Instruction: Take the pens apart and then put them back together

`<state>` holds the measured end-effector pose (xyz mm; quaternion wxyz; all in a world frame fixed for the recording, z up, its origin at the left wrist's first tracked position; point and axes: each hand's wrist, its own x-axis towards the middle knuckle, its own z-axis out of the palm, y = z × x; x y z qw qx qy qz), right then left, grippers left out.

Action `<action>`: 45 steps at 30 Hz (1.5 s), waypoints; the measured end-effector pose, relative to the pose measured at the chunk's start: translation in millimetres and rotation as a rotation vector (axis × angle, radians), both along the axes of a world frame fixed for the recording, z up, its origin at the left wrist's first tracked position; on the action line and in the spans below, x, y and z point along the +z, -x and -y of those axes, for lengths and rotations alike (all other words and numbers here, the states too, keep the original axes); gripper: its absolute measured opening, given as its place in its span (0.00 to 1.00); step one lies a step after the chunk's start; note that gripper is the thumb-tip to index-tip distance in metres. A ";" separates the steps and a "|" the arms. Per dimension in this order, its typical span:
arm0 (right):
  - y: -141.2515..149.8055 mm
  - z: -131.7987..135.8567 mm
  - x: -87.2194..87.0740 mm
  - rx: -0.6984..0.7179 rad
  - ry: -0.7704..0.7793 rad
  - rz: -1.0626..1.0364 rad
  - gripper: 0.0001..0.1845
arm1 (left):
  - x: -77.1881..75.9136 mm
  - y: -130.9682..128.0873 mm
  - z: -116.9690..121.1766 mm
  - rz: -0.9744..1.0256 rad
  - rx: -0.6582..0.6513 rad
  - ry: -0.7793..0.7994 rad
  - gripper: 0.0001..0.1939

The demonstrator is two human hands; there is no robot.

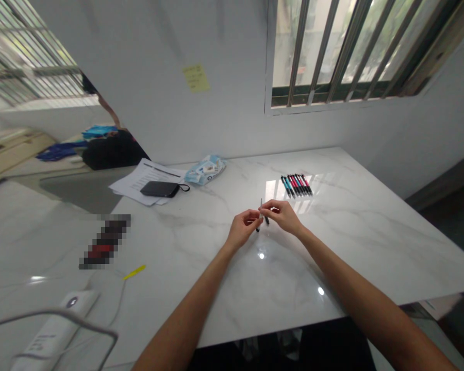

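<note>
Both my hands meet over the middle of the white marble-patterned table. My left hand [243, 228] is closed in a pinch on a slim pen [261, 202], held nearly upright with its thin tip upward and a dark end below the fingers. From the right, the fingers of my right hand [281, 215] close at the pen's upper part. A small dark piece [266, 220] shows just below the right fingertips; whether it is held or lies on the table I cannot tell. Beyond my right hand, several pens [297, 185] with teal, pink and black parts lie in a row.
At the back left, a black pouch [160, 189] rests on printed papers [129, 183], beside a blue-white soft packet [205, 170]. A yellow pen-like thing [134, 272] lies left, near a white power strip [56, 330] and cable. A blurred dark object [106, 242] is nearby.
</note>
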<state>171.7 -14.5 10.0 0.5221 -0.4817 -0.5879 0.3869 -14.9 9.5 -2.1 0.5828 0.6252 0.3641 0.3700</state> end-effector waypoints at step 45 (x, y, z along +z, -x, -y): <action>-26.3 16.2 -19.0 -0.084 0.165 0.689 0.12 | 4.2 0.0 10.9 -0.841 0.144 -0.483 0.07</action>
